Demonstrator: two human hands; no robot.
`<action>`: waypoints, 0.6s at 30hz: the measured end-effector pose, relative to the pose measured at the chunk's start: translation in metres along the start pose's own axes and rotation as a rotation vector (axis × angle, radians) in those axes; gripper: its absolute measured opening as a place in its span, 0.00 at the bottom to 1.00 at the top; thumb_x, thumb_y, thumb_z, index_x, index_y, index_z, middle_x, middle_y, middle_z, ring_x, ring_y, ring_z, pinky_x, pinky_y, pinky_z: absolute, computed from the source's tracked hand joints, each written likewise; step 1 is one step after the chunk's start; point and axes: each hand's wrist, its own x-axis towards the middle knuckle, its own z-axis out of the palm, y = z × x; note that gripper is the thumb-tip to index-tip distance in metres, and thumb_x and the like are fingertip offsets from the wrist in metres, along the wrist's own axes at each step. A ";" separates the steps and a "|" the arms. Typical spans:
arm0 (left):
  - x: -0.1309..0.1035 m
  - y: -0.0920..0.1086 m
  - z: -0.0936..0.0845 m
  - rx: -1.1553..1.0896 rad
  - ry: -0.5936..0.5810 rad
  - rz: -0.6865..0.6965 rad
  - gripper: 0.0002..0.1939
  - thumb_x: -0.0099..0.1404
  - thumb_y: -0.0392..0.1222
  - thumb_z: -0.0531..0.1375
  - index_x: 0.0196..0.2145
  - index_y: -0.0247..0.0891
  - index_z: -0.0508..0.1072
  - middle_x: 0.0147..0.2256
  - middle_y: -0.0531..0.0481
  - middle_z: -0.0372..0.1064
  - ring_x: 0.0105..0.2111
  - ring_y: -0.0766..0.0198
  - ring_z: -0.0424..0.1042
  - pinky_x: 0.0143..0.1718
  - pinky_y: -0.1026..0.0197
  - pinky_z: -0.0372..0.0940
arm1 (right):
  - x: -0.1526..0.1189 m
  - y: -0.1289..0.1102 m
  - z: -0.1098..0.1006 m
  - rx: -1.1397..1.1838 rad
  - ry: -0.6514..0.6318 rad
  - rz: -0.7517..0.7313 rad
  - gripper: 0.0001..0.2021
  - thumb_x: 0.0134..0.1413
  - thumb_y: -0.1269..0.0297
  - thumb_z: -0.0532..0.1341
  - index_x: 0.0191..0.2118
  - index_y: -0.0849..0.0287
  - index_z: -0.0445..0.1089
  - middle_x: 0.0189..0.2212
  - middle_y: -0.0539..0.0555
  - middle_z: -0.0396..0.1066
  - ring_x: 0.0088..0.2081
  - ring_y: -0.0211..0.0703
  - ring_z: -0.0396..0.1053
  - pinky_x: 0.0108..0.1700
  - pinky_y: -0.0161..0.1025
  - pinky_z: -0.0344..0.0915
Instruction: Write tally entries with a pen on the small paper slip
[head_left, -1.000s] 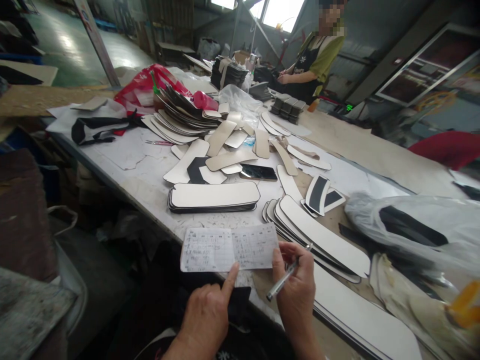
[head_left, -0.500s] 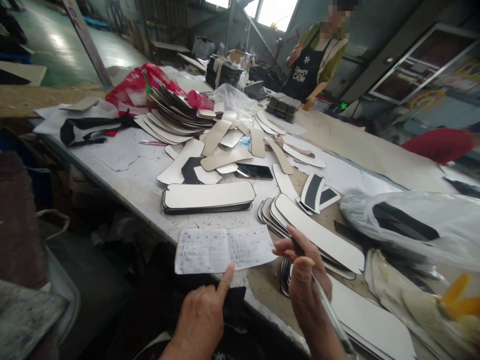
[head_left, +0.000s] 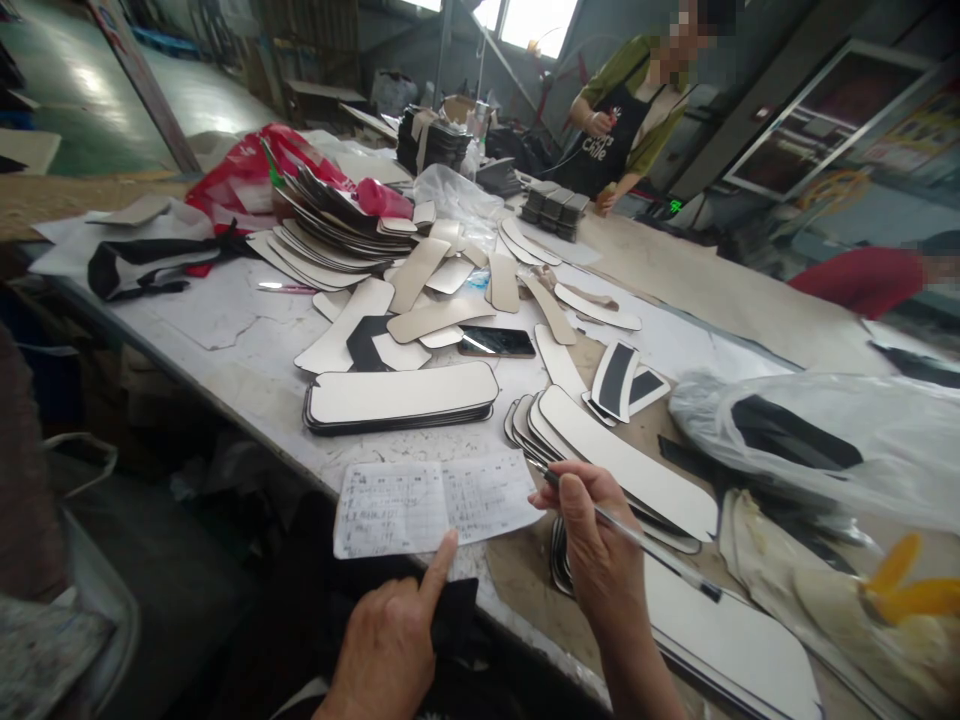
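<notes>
A creased sheet of paper (head_left: 420,500) with a printed grid and handwriting lies at the table's near edge. My left hand (head_left: 394,635) has its index finger stretched out onto the sheet's lower edge, the other fingers curled and nothing held. In my right hand (head_left: 600,540) is a pen (head_left: 652,550), gripped between thumb and fingers. Its tip points left, close to the sheet's right edge; whether it touches the paper I cannot tell. Behind the sheet lies a stack of white, dark-edged strips (head_left: 405,393). More curved white pieces (head_left: 622,450) are stacked beside and under my right hand.
A phone (head_left: 496,342) lies among loose beige and white pieces. A clear plastic bag (head_left: 885,450) and yellow-handled scissors (head_left: 911,580) are on the right. Farther back are a red bag (head_left: 240,180) and a pink roll (head_left: 384,198). Across the table stands a person in an apron (head_left: 611,140).
My right hand has tilted the pen down, bringing its tip leftward to the sheet's right edge. My left index finger stays on the paper. The whole view has shifted slightly.
</notes>
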 end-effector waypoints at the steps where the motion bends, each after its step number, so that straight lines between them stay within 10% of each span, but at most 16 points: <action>1: 0.000 0.000 0.000 0.000 -0.001 -0.002 0.42 0.59 0.25 0.51 0.65 0.47 0.37 0.25 0.53 0.66 0.26 0.61 0.68 0.30 0.58 0.64 | 0.001 0.001 0.000 -0.014 -0.007 0.014 0.17 0.58 0.49 0.57 0.41 0.59 0.67 0.27 0.52 0.71 0.31 0.44 0.72 0.36 0.42 0.68; 18: 0.003 0.008 -0.010 0.086 -0.029 -0.081 0.43 0.55 0.20 0.51 0.63 0.50 0.47 0.25 0.53 0.67 0.27 0.63 0.69 0.31 0.60 0.63 | 0.010 -0.004 0.014 0.061 -0.022 0.031 0.15 0.59 0.51 0.56 0.31 0.59 0.65 0.21 0.48 0.66 0.26 0.39 0.68 0.31 0.36 0.64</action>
